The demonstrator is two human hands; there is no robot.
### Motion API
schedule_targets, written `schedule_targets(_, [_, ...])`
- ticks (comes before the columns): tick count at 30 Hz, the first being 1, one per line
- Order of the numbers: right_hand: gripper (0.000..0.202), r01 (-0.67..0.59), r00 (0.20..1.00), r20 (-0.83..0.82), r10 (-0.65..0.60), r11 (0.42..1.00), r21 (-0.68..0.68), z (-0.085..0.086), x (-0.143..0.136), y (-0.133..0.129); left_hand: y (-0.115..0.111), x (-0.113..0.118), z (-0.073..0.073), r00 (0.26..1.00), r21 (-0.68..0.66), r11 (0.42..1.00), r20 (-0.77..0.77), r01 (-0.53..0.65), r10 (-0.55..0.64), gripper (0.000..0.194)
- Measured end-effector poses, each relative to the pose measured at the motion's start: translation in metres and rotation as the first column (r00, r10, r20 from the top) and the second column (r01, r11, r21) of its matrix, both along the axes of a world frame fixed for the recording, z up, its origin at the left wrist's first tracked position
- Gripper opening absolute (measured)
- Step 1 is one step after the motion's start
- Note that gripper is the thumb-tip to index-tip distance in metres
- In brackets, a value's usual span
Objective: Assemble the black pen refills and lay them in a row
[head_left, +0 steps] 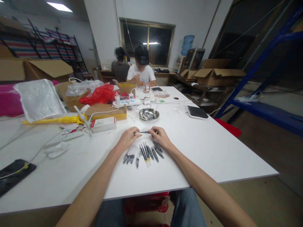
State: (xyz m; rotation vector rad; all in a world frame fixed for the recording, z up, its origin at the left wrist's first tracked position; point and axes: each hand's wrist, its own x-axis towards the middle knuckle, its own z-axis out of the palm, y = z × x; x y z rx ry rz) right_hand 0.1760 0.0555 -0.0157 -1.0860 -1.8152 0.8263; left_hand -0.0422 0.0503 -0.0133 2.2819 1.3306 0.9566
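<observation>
Above the table, a slim dark pen piece [145, 132] spans the gap between my two hands. My left hand [129, 138] is closed in a pinch at its left end, where a bit of something whitish shows by the fingertips. My right hand [161, 137] pinches the right end, and the fingers hide how the parts join. Just below lie pen parts in loose groups: clear barrels with dark tips [129, 157] on the left, dark refills with yellow ends [145, 152] in the middle, and dark grey pen pieces [155, 154] on the right.
Beyond my hands stands a shiny metal bowl [149, 114] with small items in it. Leftward are a white box [103, 124], a power strip [127, 102], a red plastic bag [100, 94] and cables. A black-topped device [198, 112] lies right. Two people sit at the back.
</observation>
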Motion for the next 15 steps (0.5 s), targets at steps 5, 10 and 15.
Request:
schedule_targets(5, [0.045,0.017,0.996,0.087,-0.016,1.0,-0.011,-0.0027,-0.0003,-0.001,-0.003,0.0005,0.0016,0.997,0.023,0.998,-0.057,0.05,-0.049,0.028])
schedule_targets(10, [0.033,-0.083,0.992,-0.097,0.08,0.996,-0.029,-0.0022,-0.0005,-0.0019,-0.0053,0.0012,0.002,0.996,-0.001,0.997,-0.038,-0.077,0.077,0.014])
schedule_targets(15, [0.042,-0.026,0.999,-0.041,0.022,0.995,-0.096,-0.0034,-0.0035,-0.0021,-0.0096,0.005,0.0048,0.998,0.007,0.998,-0.032,-0.055,0.056,0.008])
